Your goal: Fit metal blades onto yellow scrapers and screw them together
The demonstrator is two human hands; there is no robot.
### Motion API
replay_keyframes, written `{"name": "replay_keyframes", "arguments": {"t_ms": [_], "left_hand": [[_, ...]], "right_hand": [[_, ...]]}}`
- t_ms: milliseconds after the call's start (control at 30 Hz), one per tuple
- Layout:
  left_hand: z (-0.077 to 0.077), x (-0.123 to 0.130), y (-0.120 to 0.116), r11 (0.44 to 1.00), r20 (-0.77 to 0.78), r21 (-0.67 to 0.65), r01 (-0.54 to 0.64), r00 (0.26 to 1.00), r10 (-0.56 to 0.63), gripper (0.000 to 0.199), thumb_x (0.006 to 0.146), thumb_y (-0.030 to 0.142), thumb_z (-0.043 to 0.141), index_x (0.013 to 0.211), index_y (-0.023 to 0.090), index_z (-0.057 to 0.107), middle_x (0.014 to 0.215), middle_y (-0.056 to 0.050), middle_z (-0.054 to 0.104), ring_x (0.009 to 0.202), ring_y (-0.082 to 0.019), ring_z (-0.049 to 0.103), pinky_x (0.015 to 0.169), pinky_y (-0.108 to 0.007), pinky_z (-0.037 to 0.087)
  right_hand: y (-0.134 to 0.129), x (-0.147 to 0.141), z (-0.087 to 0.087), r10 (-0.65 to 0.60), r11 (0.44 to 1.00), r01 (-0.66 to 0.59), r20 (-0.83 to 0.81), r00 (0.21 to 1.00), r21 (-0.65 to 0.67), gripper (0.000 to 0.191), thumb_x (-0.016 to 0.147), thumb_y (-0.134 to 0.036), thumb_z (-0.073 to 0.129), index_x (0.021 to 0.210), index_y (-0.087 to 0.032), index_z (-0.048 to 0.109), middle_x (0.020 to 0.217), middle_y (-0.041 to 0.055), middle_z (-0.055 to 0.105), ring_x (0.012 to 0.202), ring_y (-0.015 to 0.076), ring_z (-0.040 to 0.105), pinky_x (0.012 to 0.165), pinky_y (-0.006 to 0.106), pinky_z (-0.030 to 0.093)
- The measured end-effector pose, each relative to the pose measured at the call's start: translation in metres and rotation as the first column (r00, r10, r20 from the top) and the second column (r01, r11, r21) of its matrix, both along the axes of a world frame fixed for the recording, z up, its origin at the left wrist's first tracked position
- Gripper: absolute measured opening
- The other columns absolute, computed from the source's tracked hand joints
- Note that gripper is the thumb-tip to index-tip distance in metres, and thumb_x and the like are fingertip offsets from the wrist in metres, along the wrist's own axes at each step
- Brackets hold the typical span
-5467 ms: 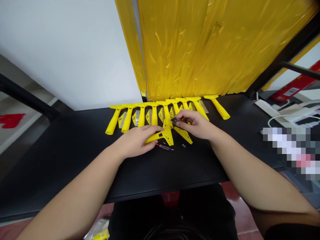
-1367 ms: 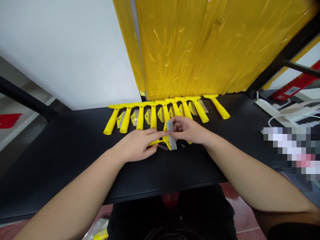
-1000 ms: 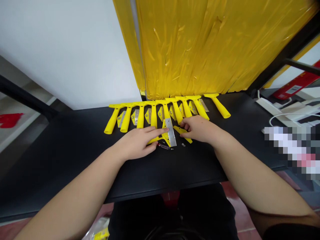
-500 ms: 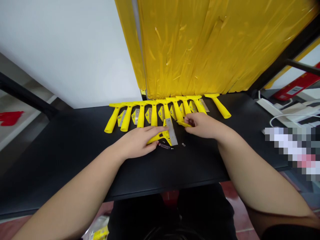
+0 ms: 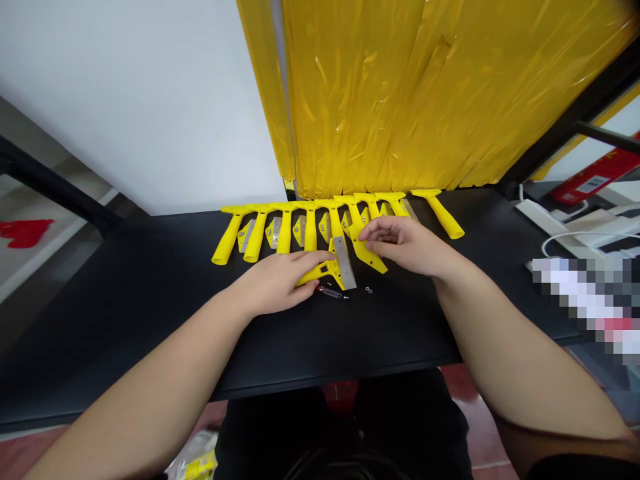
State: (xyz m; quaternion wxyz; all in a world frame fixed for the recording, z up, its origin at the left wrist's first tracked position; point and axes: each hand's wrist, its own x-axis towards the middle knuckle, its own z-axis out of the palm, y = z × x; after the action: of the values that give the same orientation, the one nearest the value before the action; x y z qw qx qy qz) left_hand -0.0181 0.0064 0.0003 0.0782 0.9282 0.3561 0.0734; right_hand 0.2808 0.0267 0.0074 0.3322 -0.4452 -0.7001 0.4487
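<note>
Right hand (image 5: pixel 407 244) shifted beside yellow cover (image 5: pixel 366 247)

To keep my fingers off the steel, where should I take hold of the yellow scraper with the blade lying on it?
Probably by the yellow handle of the scraper, coming from the left, where the left hand lies on it. The handle runs out leftward, flat on the black table, while the steel blade sits across the head on the right, so this grip should keep fingers clear of it.
</note>
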Motion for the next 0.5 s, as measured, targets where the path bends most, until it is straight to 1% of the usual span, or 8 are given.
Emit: {"name": "replay_keyframes", "arguments": {"t_ms": [100,167,333,500], "left_hand": [[-0.002,0.000,0.000,0.999,-0.002,0.032,0.010,1.000,-0.010,0.053,0.103,0.032,0.056,0.156,0.028,0.049,0.120,-0.008,0.078,0.081,-0.022,0.076,0.070,-0.032,0.056],[-0.002,0.001,0.000,0.999,-0.007,0.042,0.009,1.000,-0.009,0.051,0.103,0.033,0.055,0.154,0.027,0.050,0.121,-0.009,0.078,0.082,-0.022,0.077,0.069,-0.032,0.056],[-0.002,0.002,-0.001,1.000,-0.035,0.017,0.001,0.999,0.000,0.043,0.103,0.033,0.055,0.145,0.024,0.055,0.116,-0.009,0.078,0.089,-0.025,0.077,0.073,-0.034,0.057],[-0.003,0.003,-0.001,1.000,-0.027,0.018,0.013,1.000,-0.013,0.044,0.103,0.030,0.057,0.146,0.025,0.055,0.115,-0.009,0.078,0.089,-0.024,0.077,0.074,-0.033,0.056]], "right_hand": [[-0.004,-0.008,-0.005,-0.032,0.997,0.026,-0.085,0.996,-0.071,0.025,0.079,-0.031,0.082,0.097,-0.023,0.066,0.087,0.0025,0.073,0.082,0.0198,0.071,0.075,0.037,0.064],[-0.007,-0.015,-0.008,-0.041,0.994,0.032,-0.097,0.994,-0.100,0.027,0.078,-0.028,0.082,0.097,-0.023,0.064,0.086,0.0019,0.071,0.079,0.0191,0.071,0.072,0.037,0.065],[-0.013,-0.031,-0.013,-0.087,0.995,0.083,-0.055,0.995,-0.063,0.022,0.077,-0.024,0.082,0.091,-0.022,0.065,0.089,0.0030,0.069,0.076,0.0177,0.068,0.071,0.037,0.066],[-0.013,-0.038,-0.018,-0.076,0.996,0.073,-0.045,0.996,-0.059,0.018,0.078,-0.022,0.080,0.089,-0.021,0.065,0.086,0.0027,0.069,0.075,0.0178,0.068,0.070,0.037,0.066]]}}
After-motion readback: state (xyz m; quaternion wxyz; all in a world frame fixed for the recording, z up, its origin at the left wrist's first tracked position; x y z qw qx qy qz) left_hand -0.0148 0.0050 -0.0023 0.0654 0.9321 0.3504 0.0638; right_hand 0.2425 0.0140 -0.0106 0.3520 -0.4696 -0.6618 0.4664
